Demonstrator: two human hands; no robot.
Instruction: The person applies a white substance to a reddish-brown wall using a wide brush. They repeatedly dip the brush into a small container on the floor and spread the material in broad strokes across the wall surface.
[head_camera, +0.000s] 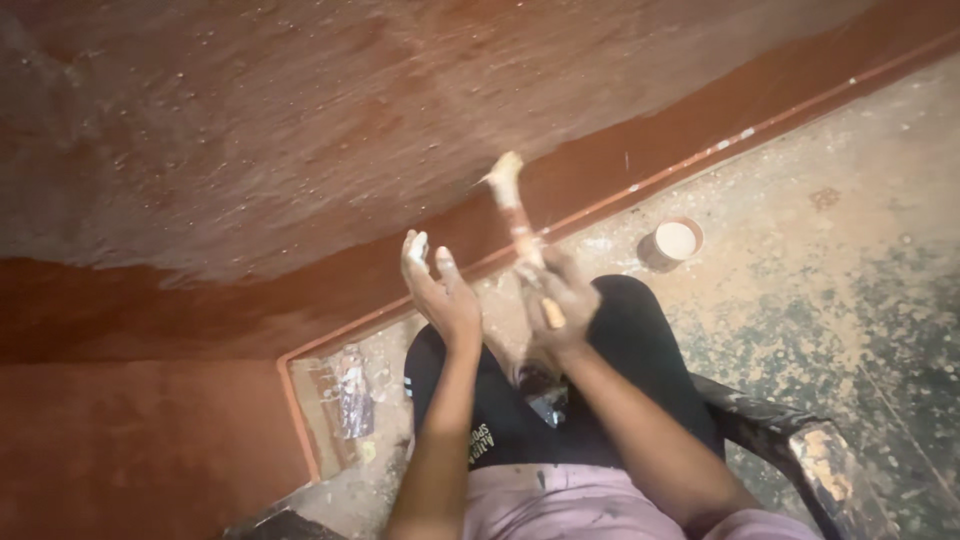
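A crumpled clear plastic wrapper lies on the floor by the red wall's corner. A small round tin with pale contents stands near the skirting.

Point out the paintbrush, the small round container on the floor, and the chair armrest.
paintbrush (515, 215), head view, on its paint-smeared handle.
small round container (673, 242), head view, on its pale top.
chair armrest (800, 445), head view, on its paint-spattered upper face.

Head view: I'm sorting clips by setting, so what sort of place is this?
Probably a room being painted or refinished. The red-brown wall looks freshly coated, the floor is speckled with pale splatter, and a small open tin stands on it. The seated person's right hand grips a smeared brush.
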